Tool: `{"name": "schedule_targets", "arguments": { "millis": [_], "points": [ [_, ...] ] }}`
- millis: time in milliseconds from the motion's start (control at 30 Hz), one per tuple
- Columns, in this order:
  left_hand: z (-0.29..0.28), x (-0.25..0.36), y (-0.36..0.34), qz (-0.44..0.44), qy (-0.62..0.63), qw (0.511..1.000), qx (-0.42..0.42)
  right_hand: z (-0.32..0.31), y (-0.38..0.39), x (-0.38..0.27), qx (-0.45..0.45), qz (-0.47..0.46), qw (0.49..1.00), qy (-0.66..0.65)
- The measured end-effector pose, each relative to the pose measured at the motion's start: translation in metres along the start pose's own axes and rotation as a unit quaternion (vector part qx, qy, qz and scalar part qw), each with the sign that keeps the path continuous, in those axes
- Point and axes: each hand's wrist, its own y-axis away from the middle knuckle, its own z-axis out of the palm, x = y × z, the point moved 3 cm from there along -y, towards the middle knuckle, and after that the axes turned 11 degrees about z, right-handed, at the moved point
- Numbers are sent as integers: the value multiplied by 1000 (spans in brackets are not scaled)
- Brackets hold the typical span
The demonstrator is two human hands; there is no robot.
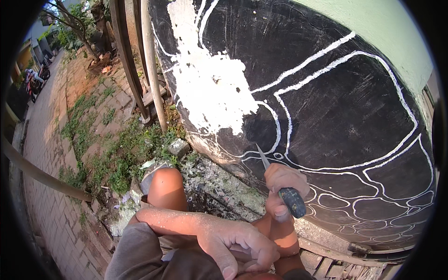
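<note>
My right hand (285,181) is closed around the worn, dark handle of a knife-like tool (264,158). The tool's narrow grey blade tapers to a point directed at the lower part of a black wall (345,112), near a white painted curve. I cannot tell whether the tip touches the wall. White outlines in rounded stone-like shapes run over the black, and a large ragged white patch (210,88) covers its left side. Closer to me, my left hand (238,245) hangs loosely over my lap with thumb and fingers apart, holding nothing visible. Pale dust speckles the left forearm.
Wooden posts (156,74) stand left of the wall, and a slanting pole (46,172) crosses at far left. Rubble and plants (126,154) line the wall's foot beside a paved lane (51,205). A parked motorbike (35,84) is far off. My bent knees flank my hands.
</note>
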Motion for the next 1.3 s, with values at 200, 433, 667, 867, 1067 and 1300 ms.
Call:
{"name": "schedule_targets", "arguments": {
  "millis": [200, 433, 667, 867, 1067, 1300],
  "points": [
    [-94, 12, 56, -553, -189, 810, -33, -37, -4, -19, 87, -40, 992, -78],
    [-108, 57, 43, -497, -402, 753, 153, -42, -8, -13, 74, -17, 985, -158],
    [-107, 72, 54, -268, -660, 604, 357, -16, -16, 5, 27, 3, 953, -300],
    [-110, 90, 39, -69, -487, 770, 407, -10, -25, -31, 41, -51, 961, -268],
    [-107, 102, -15, -68, -670, 641, 368, -7, -79, -93, 13, -61, 985, -159],
    [-127, 171, 11, 397, -843, 213, 295, 23, -100, -85, 0, -304, 923, -237]
  ]
}}
